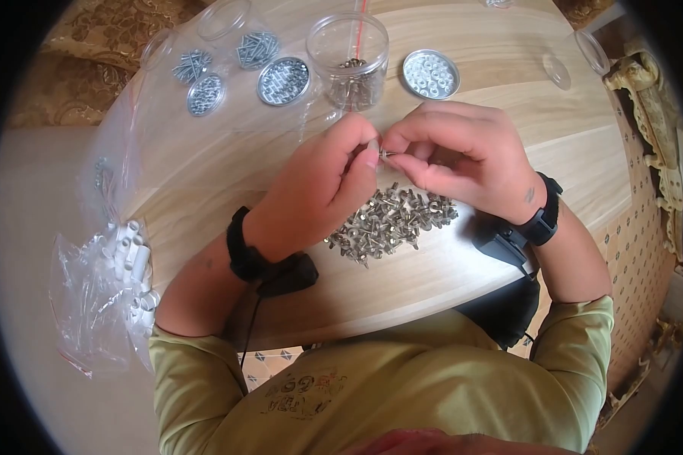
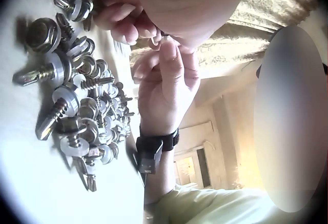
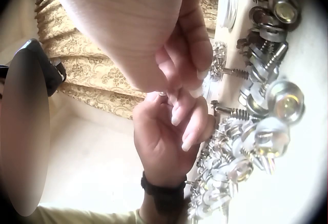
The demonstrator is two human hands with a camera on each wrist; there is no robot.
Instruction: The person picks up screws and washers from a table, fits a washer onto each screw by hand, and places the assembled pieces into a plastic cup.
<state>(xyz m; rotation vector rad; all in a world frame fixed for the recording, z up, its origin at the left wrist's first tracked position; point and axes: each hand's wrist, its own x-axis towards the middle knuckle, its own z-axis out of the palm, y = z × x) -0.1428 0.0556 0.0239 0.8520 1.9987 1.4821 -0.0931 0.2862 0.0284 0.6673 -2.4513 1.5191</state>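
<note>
Both hands meet fingertip to fingertip above the table. Between them shows a small metal screw [image 1: 385, 154], mostly hidden by the fingers. My left hand [image 1: 319, 178] pinches it with thumb and forefinger. From the other side my right hand [image 1: 470, 152] pinches at it too, thumb below and forefinger above. Just beneath the hands lies a loose pile of hex-head self-drilling screws [image 1: 391, 224]; in the left wrist view many of these screws [image 2: 64, 106] carry pale washers under their heads.
Behind the hands stands a clear plastic jar [image 1: 347, 34] partly filled with screws. A round lid of white washers [image 1: 431, 74] lies to its right, a lid of small metal parts [image 1: 284, 81] to its left. Long screws [image 1: 258, 49] lie beyond. White tube pieces [image 1: 133, 254] are at the left edge.
</note>
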